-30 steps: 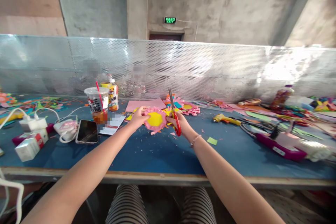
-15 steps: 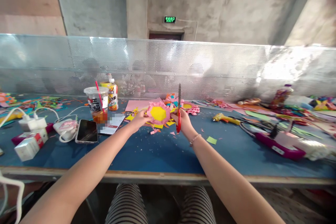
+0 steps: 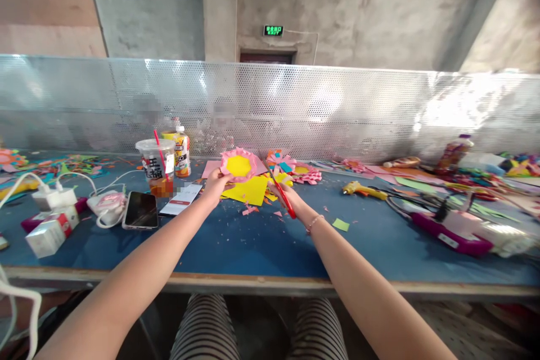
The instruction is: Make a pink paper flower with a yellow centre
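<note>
My left hand (image 3: 216, 184) grips the lower left edge of a paper flower (image 3: 239, 165) with a ruffled pink rim and a yellow centre, raised above the table. My right hand (image 3: 287, 196) is closed round red-handled scissors (image 3: 289, 202), their blades pointing up and to the left, apart from the flower. Yellow paper (image 3: 248, 191) lies on the table between my hands, with a pink sheet partly hidden behind the flower. More paper flowers (image 3: 280, 161) in pink, orange and blue rest just beyond my right hand.
To the left are a phone (image 3: 140, 210), a plastic cup with a straw (image 3: 154, 166), a juice bottle (image 3: 182, 152) and chargers (image 3: 54, 198). On the right lie a yellow glue gun (image 3: 363, 190), a purple power strip (image 3: 449, 234) and paper scraps. A perforated metal screen (image 3: 270, 101) stands behind.
My left hand has moved the flower up and to the left, away from my right hand. The scissors have tilted from upright to leaning left, uncovering the yellow paper.
</note>
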Tool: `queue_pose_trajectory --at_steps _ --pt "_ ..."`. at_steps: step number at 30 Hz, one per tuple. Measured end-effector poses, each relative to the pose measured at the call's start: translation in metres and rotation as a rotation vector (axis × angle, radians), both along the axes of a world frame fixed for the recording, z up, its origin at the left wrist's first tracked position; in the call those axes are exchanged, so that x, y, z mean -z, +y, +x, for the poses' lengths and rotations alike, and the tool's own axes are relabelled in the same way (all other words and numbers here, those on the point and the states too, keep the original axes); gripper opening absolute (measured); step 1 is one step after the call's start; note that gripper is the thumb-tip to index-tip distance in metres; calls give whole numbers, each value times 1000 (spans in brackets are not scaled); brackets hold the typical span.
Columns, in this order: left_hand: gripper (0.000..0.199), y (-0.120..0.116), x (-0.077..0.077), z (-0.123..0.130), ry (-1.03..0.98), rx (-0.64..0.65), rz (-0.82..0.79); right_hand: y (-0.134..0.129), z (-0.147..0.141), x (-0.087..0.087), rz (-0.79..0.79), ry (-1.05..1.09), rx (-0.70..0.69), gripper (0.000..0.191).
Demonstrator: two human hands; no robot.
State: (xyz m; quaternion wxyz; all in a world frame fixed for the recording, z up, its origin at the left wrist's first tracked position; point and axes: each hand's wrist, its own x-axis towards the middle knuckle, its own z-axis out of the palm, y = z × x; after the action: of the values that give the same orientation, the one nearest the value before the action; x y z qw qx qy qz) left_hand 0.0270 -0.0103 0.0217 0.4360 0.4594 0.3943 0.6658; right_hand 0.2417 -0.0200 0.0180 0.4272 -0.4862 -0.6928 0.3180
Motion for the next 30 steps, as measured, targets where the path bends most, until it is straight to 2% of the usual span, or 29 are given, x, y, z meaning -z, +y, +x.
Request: queue_pose_trajectory --at_steps 7,16,25,30 --pt "22 0 1 2 0 52 6 -5 -2 -1 -36 -41 -51 41" --pt "24 -3 4 4 73 104 10 4 0 5 -28 -52 -112 42" --pt "29 -1 4 3 99 123 -2 7 1 9 -80 -13 -113 42" --pt "29 -3 2 4 88 124 2 4 -1 9 -58 -20 -85 43"
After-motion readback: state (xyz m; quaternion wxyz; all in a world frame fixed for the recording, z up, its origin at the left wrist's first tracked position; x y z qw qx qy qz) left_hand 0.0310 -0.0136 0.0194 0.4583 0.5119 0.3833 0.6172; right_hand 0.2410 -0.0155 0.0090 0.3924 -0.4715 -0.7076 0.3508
